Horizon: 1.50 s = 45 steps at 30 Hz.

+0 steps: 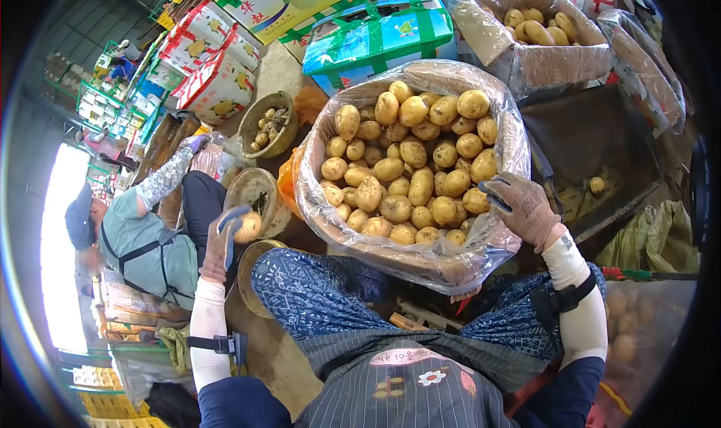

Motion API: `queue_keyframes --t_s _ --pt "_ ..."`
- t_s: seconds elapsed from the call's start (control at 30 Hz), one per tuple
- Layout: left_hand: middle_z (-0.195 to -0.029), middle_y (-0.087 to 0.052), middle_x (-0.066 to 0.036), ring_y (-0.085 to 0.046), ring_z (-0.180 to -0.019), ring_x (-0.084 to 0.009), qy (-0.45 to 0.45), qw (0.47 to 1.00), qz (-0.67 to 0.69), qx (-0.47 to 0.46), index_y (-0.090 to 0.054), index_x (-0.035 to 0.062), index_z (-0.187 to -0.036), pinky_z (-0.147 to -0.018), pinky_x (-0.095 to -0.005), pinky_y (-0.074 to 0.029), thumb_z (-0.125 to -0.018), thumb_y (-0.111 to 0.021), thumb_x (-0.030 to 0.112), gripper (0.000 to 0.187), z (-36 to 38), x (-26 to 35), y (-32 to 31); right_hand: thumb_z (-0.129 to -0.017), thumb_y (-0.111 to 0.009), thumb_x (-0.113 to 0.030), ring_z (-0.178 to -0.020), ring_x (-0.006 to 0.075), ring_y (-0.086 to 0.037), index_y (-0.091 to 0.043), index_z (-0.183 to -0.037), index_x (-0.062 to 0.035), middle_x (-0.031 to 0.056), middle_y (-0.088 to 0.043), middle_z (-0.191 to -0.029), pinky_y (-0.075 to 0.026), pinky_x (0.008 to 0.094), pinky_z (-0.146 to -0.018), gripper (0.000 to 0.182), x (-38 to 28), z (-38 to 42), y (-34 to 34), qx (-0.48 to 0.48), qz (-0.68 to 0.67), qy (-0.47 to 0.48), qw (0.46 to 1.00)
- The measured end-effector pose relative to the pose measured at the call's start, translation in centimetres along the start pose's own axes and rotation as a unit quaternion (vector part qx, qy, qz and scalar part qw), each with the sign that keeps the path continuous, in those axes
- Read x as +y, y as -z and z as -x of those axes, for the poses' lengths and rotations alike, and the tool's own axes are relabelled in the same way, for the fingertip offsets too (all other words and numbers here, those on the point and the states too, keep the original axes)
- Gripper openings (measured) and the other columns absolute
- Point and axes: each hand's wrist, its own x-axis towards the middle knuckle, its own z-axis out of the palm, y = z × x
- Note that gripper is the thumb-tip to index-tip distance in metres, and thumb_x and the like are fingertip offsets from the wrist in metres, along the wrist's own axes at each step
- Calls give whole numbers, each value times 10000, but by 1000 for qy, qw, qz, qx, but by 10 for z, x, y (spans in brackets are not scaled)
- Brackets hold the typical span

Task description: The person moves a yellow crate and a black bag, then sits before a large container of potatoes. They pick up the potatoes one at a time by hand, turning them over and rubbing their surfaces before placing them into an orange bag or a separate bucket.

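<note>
Head view: on a grey concrete floor (282, 364) among glossy printed cartons, a plastic-lined box (405, 266) brims with rounded, dirt-specked potatoes (413, 154). The left hand (219, 240), in a knit glove, clasps one potato (248, 227) beside the box — the right hand (523, 208), fingers slightly parted, rests at its rim.

White sleeves (209, 323); pinstriped apron (338, 387)

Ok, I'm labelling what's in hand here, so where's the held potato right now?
In the head view, the held potato is at left in the gloved left hand, over a round basin and left of the plastic-lined box.
</note>
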Motion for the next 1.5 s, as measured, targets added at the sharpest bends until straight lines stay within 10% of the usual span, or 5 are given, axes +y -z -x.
queue_keyframes --t_s 0.17,0.5,0.87,1.2,1.5 --pt "-1048 -707 -103 -652 -955 -171 86 982 -155 -58 -696 16 -1078 -855 -298 -500 -846 -654 75 244 19 -137 41 -815 -671 -177 -953 330 -632 -638 -1123 -130 131 -632 -1070 -522 403 -824 313 5 7 -6 16 10 9 1000" --pt "-1100 -662 -134 -637 -1005 -197 -128 932 -280 -194 -614 49 -1200 -897 -333 -502 -836 -697 110 378 -67 79 -156 -843 -647 -202 -925 322 -628 -621 -1112 -129 114 -613 -1036 -514 412 -792 281 3 1 -2 -1 -5 8 1000" --pt "-1091 -660 -134 -621 -1047 -280 -140 606 -677 -393 -593 81 -1199 -881 -399 -495 -670 -812 393 652 -105 50 -312 -782 -696 -182 -971 323 -631 -628 -1113 -121 129 -627 -1108 -518 390 -824 343 7 7 1 10 3 30 999" --pt "-1164 -621 -105 -604 -1059 -206 -97 947 62 -299 -540 22 -1263 -920 -321 -493 -812 -737 246 541 -123 75 -132 -735 -684 -66 -877 351 -631 -645 -1081 -68 140 -636 -969 -517 405 -759 348 -4 -10 -1 12 -34 -17 999" --pt "-984 -642 -90 -650 -819 -234 162 849 502 8 -586 81 -1094 -757 -383 -578 -864 -606 496 475 -167 -79 -22 -694 -662 -40 -880 356 -644 -648 -1094 -29 167 -656 -973 -515 394 -779 400 11 -24 -34 67 78 -87 991"
